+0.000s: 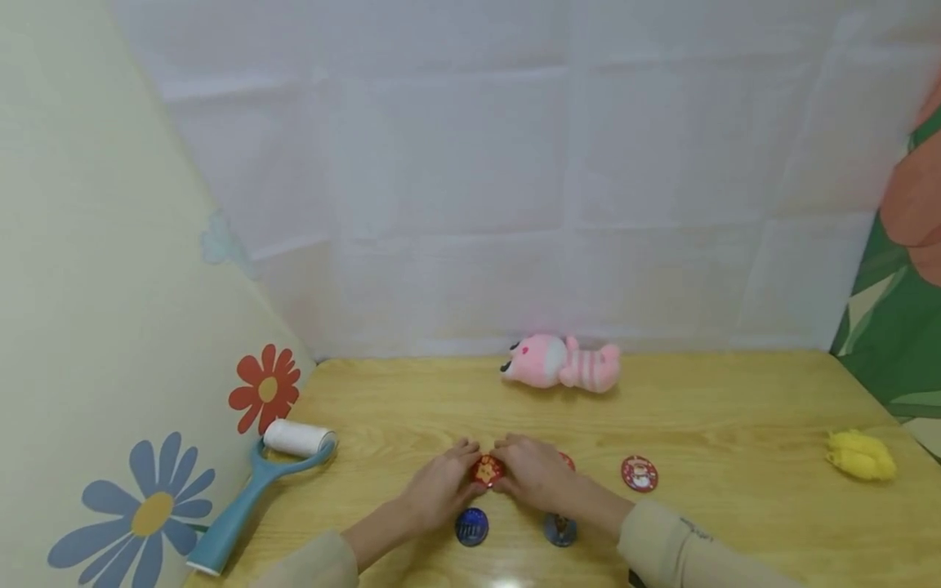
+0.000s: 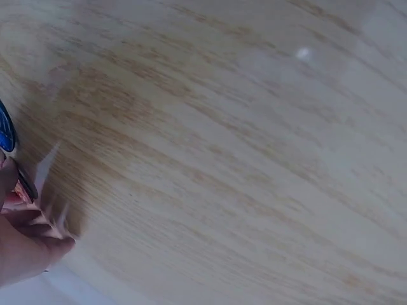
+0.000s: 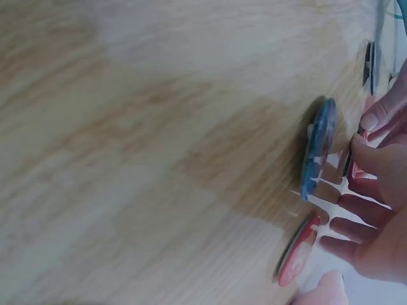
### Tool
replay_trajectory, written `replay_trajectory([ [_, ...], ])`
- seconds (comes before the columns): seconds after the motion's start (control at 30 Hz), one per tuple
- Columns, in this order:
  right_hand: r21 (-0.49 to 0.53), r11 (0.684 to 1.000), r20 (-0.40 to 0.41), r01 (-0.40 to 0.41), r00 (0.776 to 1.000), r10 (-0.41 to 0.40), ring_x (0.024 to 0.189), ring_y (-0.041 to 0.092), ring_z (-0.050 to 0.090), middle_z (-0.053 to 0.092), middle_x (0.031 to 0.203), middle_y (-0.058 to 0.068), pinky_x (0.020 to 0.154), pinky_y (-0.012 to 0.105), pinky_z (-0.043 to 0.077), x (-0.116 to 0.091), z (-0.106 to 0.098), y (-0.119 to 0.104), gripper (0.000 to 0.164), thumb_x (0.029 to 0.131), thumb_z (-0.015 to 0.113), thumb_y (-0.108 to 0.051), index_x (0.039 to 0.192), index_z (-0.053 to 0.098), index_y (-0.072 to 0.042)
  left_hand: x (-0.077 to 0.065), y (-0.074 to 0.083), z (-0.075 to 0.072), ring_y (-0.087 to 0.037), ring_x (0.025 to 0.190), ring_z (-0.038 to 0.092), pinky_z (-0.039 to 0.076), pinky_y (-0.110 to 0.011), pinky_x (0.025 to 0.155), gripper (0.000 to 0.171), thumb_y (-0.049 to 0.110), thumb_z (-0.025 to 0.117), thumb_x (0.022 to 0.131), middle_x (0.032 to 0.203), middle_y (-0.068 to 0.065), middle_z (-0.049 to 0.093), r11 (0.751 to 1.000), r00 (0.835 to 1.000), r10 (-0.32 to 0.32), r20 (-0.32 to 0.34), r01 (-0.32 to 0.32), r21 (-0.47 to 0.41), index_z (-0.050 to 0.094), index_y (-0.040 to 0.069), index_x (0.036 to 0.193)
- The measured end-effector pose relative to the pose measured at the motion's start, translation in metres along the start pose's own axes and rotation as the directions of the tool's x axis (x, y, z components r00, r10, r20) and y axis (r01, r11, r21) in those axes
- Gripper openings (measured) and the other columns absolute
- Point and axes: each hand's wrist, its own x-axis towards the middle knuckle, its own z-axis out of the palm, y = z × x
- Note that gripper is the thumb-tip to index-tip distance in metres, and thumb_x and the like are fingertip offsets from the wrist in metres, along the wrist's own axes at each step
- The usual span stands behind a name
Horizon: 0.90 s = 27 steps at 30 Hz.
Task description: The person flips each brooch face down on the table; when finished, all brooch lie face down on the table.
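Note:
Between my two hands is a round red badge (image 1: 487,471) with a yellow star, held at its edges. My left hand (image 1: 435,490) pinches its left side with thumb and fingers; my right hand (image 1: 535,475) pinches the right side. Just in front lie a blue round badge (image 1: 471,527) and a grey-blue round badge (image 1: 561,529), the latter close under my right wrist. Another red badge (image 1: 567,461) is mostly hidden behind the right hand. The right wrist view shows the right hand's other fingers (image 3: 359,232) spread low over the table.
A red badge with a white figure (image 1: 639,473) lies right of my hands. Farther back is a pink plush toy (image 1: 566,364) on its side. A blue-handled lint roller (image 1: 250,490) lies at the left, and a yellow object (image 1: 861,455) at the table's (image 1: 742,425) right.

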Motion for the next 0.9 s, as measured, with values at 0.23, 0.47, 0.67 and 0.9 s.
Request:
replay_trajectory([
  [0.23,-0.002,1.000,0.000,-0.029,1.000,0.029,0.105,0.026,0.064,0.066,0.119,0.013,0.087,0.037,0.055,0.0055,-0.0031,0.0016,0.039,0.084,0.077,-0.030,0.112,0.070,-0.005,0.0055,-0.0030,-0.0013,-0.051,0.126,0.043,0.038,-0.056,0.103,0.049,0.021,0.070,0.090,0.133,-0.037,0.048,1.000,1.000,0.017,-0.003,-0.017,-0.001,0.057,-0.014,0.123],
  [0.47,0.021,1.000,0.027,-0.017,1.000,0.017,0.093,0.021,0.066,0.070,0.111,0.008,0.079,0.033,0.056,0.0060,-0.0040,-0.0013,0.034,0.082,0.079,-0.031,0.106,0.074,-0.007,0.0045,-0.0045,-0.0020,-0.051,0.124,0.046,0.040,-0.057,0.101,0.045,0.017,0.073,0.088,0.131,-0.037,0.049,0.997,1.000,-0.016,0.019,0.017,-0.074,0.061,-0.011,0.120],
  [0.67,-0.035,0.999,0.043,0.022,0.999,-0.020,0.097,0.023,0.066,0.068,0.117,0.009,0.082,0.033,0.056,0.0036,-0.0025,0.0010,0.037,0.085,0.075,-0.035,0.111,0.073,-0.009,0.0020,-0.0045,-0.0028,-0.051,0.123,0.047,0.043,-0.056,0.099,0.045,0.020,0.068,0.092,0.132,-0.038,0.048,0.997,0.999,0.003,0.044,0.000,-0.076,0.059,-0.012,0.123],
  [0.9,-0.113,0.981,-0.060,0.157,0.985,-0.164,0.091,0.016,0.065,0.070,0.099,0.002,0.078,0.029,0.055,-0.0003,0.0002,0.0053,0.020,0.092,0.067,-0.026,0.101,0.075,-0.010,0.0009,-0.0051,-0.0010,-0.050,0.121,0.049,0.043,-0.056,0.100,0.042,0.021,0.062,0.096,0.130,-0.037,0.050,0.997,1.000,0.027,-0.006,-0.028,-0.071,0.059,-0.011,0.123],
])
